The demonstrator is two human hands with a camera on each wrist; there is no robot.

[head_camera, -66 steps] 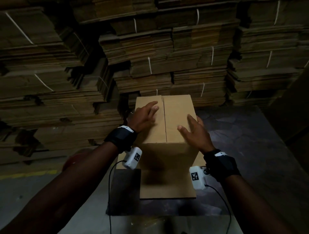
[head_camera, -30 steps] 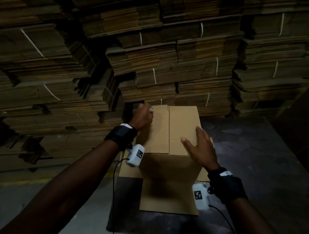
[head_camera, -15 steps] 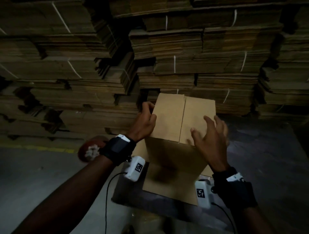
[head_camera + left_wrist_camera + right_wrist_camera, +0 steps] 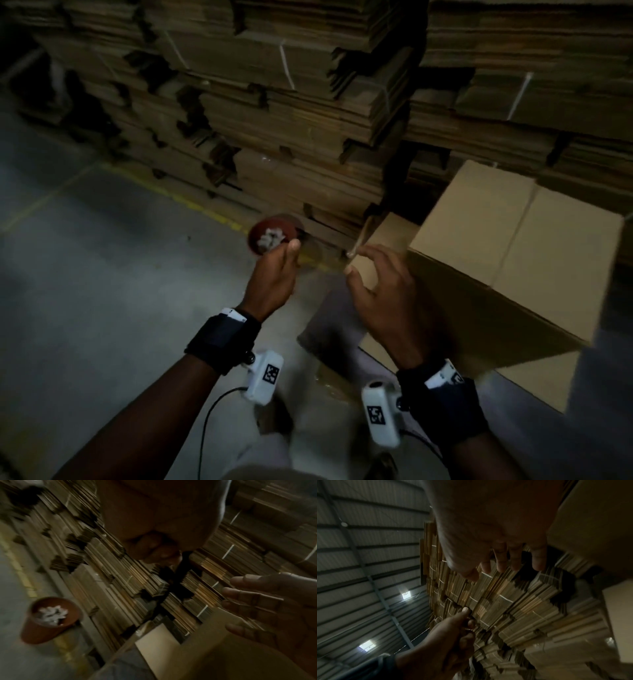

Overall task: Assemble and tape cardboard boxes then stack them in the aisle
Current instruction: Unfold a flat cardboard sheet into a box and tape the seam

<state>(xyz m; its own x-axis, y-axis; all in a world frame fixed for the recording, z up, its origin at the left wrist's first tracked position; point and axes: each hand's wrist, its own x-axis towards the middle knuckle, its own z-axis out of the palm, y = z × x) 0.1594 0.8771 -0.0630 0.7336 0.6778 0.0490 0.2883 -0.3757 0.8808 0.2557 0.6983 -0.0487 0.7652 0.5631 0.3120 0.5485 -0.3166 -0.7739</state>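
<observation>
The cardboard box (image 4: pixel 513 246), flaps folded shut but seam untaped, sits just right of the right hand (image 4: pixel 383 301), whose relaxed, spread fingers hold nothing. The left hand (image 4: pixel 274 277) is loosely curled; whether it holds anything I cannot tell. Fetch tape before the flaps spring open.

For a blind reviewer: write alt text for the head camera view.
Two bare hands hover beside an assembled cardboard box: left hand curled, right hand open with fingers spread. A red bin holding white scraps stands on the floor before strapped stacks of flat cardboard.
</observation>
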